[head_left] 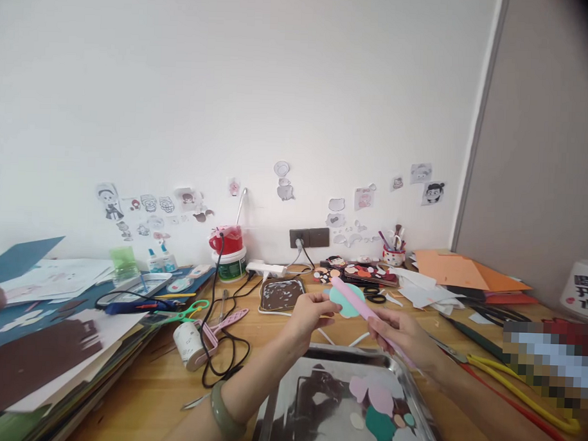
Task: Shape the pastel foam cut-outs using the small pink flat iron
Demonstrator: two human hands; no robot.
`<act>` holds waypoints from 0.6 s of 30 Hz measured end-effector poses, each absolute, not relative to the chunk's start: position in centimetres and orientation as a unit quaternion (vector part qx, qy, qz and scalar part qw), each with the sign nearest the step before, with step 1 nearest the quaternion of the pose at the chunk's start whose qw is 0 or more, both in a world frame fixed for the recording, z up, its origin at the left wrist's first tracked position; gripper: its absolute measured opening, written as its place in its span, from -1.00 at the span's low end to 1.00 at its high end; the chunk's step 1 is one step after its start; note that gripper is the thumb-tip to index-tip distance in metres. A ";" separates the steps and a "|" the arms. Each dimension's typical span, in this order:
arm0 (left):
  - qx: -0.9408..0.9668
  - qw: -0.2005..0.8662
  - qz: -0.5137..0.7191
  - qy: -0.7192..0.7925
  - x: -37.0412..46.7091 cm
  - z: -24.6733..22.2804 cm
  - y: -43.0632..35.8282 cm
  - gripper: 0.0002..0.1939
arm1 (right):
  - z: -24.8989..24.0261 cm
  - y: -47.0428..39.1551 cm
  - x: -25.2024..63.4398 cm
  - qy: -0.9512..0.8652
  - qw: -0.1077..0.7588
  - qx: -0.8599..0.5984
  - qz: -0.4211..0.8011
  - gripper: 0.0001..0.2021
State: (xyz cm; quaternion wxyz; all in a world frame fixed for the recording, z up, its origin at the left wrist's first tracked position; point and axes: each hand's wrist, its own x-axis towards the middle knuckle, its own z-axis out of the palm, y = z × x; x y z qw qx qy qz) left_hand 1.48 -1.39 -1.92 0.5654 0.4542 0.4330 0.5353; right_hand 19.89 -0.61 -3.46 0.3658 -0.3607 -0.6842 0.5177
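Observation:
My left hand (312,314) pinches the left edge of a mint-green rounded cutout (342,306). My right hand (399,330) is closed around a long pink stick-like tool (357,302), which lies slantwise across the front of the cutout, its tip up and to the left. Below both hands stands a shiny metal tray (268,412). Inside the tray lie a pink cutout (380,398), a dark green cutout (380,425) and several smaller pale pieces.
Green-handled scissors (192,312), a tape roller (189,345) and black cables lie left of the tray. Paper stacks (72,361) fill the far left. Yellow-handled pliers (519,389) lie right, orange paper (456,271) at back right, a red cup (227,241) near the wall.

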 end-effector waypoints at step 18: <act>0.465 0.575 0.517 0.430 2.8 -2.5 -2.0 -0.71 | -3.6 -0.7 19.6 -0.680 0.367 -0.341 0.535 -0.72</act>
